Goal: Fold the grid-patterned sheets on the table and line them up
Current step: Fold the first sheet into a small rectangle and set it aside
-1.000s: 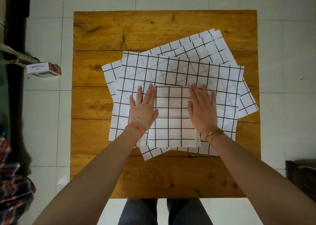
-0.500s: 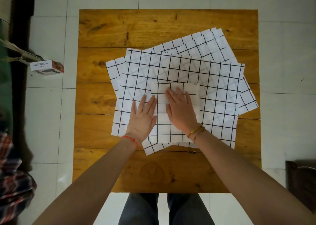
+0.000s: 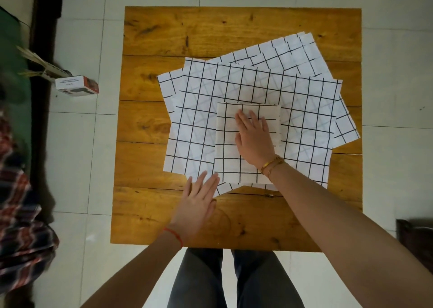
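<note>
Several white sheets with a black grid lie fanned in a loose pile (image 3: 304,110) on the wooden table (image 3: 164,35). On top of the pile rests a smaller folded grid sheet (image 3: 226,143). My right hand (image 3: 254,139) lies flat on the folded sheet, fingers spread and pointing away from me. My left hand (image 3: 199,202) is flat and open near the pile's front left corner, its fingertips touching the lowest sheet's edge, the palm over bare wood.
A small white and red box (image 3: 76,86) lies on the tiled floor left of the table. Checked cloth (image 3: 18,225) shows at the left edge, a dark object (image 3: 414,232) at the right. My legs are below the table's near edge.
My left hand has slid off the sheets toward me, down to the pile's front corner. My right hand moved from the folded sheet's right side to its middle.
</note>
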A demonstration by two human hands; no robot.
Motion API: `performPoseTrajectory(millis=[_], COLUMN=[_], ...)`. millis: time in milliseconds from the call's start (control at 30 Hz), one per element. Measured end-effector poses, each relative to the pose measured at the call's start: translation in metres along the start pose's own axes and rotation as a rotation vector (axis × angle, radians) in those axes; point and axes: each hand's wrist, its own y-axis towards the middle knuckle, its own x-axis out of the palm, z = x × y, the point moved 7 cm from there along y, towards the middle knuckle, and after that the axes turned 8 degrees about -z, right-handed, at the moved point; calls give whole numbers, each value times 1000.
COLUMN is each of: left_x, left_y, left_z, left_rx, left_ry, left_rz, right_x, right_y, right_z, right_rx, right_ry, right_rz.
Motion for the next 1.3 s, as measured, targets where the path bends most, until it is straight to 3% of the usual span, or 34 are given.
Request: performPoseTrajectory(millis=[100,200,333,467,667,1100,1233,1300], left_x=[-9,-33,-69,-76,-67,-76,-82,-94], left_y=[-2,4,25,53,72,65,57,52], left_z=[5,3,-21,-40,-48,-46,-50,-52], left_rx=[14,13,-187,-422,-585,-603,-458,-353], left_ry=[-29,-188,-474,-774,-1052,-1346,-1491,-1455], left_rz=[68,214,387,382,344,376,388,425], right_x=[-4,-22,-28,3,16,19,8,-4], right_y=[-1,-14,-48,-70,-74,-77,-80,-84], right_z=[2,11,61,107,106,104,102,97], right_rx=[-29,-63,191,457,455,571,457,332], right_ry=[36,148,404,633,836,1149,1243,1160], right_rz=[42,239,471,428,332,276,340,375])
